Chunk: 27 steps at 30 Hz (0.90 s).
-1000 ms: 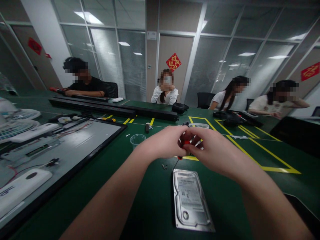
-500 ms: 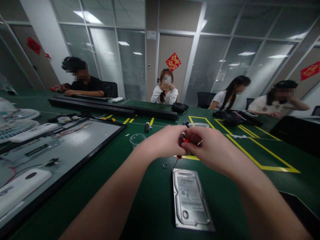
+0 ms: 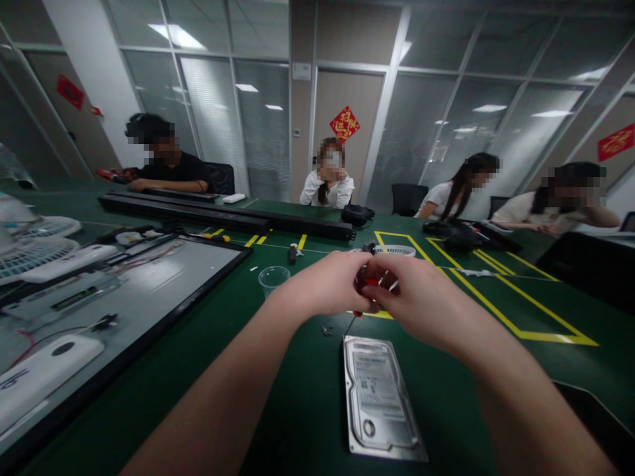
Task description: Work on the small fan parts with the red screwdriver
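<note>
A silver hard drive [image 3: 380, 396] lies label side up on the green table in front of me. Beyond its far edge, both hands are closed around the red handle of a screwdriver [image 3: 354, 320], whose thin shaft slants down to the drive's far left corner. My left hand [image 3: 335, 281] grips from the left, its fingertips partly hidden. My right hand [image 3: 417, 287] wraps the handle from the right, thumb and fingers pressed to it. Several small screws [image 3: 327, 330] lie loose just left of the drive's far corner.
A clear plastic cup [image 3: 272, 279] stands beyond my left forearm. On the left lies a large display panel [image 3: 198, 264] with parts on it. Long black bars [image 3: 223, 213] cross the table's far side. A white basket [image 3: 397, 250] sits behind my hands. Several people sit opposite.
Both hands keep their hold on the screwdriver, with only slight shifts of the fingers. The drive and the screws stay in place.
</note>
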Each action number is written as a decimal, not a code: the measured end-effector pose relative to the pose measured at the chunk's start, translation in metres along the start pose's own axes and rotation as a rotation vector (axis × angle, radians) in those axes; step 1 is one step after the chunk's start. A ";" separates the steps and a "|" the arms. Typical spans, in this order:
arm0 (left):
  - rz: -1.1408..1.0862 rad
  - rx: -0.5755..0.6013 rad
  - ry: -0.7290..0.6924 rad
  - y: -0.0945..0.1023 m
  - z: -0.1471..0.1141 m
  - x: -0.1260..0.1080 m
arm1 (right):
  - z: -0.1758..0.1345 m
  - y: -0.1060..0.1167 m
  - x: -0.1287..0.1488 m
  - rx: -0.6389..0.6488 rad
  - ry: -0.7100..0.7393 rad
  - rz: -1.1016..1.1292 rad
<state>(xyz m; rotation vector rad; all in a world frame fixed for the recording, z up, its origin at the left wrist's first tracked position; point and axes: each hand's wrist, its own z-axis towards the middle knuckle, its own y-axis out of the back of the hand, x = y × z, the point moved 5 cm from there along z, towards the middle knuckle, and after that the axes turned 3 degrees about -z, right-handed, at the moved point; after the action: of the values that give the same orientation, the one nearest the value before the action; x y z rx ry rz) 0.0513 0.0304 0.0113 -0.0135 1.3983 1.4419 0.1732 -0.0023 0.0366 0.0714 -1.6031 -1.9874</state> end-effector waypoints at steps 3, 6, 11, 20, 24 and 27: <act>0.030 -0.009 0.003 0.001 0.000 0.000 | -0.001 -0.002 -0.002 0.033 0.015 0.032; 0.014 -0.018 0.003 0.001 0.000 0.001 | -0.002 -0.002 -0.003 0.036 0.010 0.048; 0.025 -0.011 0.004 -0.001 0.000 0.002 | 0.000 0.000 -0.005 -0.029 -0.018 -0.021; 0.028 -0.017 0.029 0.000 0.000 0.004 | -0.001 -0.004 0.000 0.043 0.035 0.040; 0.039 -0.014 0.049 -0.001 0.001 0.007 | 0.000 -0.004 0.001 0.037 0.022 0.029; 0.045 0.024 0.061 -0.001 0.000 0.008 | 0.001 -0.006 0.001 0.033 0.038 0.030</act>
<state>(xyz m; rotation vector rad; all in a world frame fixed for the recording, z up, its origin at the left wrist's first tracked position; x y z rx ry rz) 0.0485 0.0352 0.0055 -0.0108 1.4733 1.4725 0.1694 -0.0013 0.0317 0.0966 -1.6038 -1.9257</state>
